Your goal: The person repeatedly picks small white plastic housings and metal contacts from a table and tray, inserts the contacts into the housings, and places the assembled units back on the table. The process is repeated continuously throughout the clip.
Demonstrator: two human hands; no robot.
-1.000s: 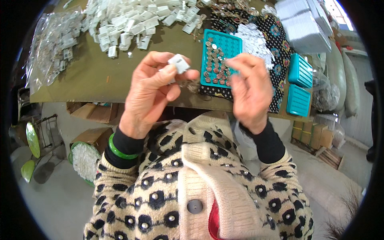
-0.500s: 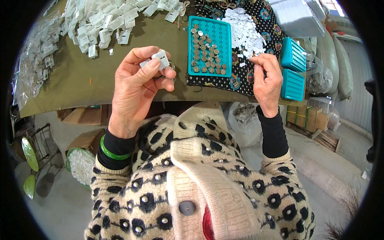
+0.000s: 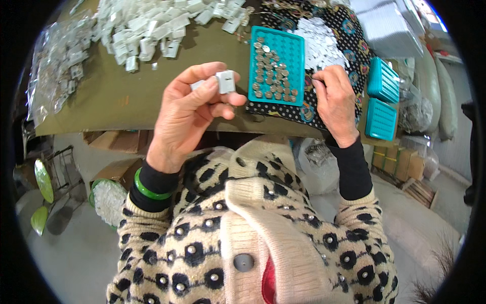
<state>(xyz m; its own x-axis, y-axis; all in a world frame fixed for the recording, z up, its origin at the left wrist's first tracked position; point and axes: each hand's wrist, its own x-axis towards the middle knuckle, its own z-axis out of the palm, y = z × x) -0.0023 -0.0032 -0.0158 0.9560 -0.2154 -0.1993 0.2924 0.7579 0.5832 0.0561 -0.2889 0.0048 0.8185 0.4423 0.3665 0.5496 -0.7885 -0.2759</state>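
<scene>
Between the thumb and fingers of my left hand is a small white plastic case with a dark slot in its face. Another white piece shows behind the thumb, partly hidden. My right hand is beside the near edge of a heap of small white tabs. Its thumb and forefinger are pinched together, and what they hold, if anything, is too small to make out. Between the hands lies a teal tray with rows of round pockets, bearing many silver button cells.
White plastic cases are heaped at the far left, beside a clear bag of parts. A black patterned cloth lies under the tabs. Smaller teal trays stand at the right edge. Below the table are cartons and a tub of white pieces.
The whole view has shifted slightly, so things sit lower and further right. My right hand has moved slightly left relative to the tab heap; my left hand still holds the white case.
</scene>
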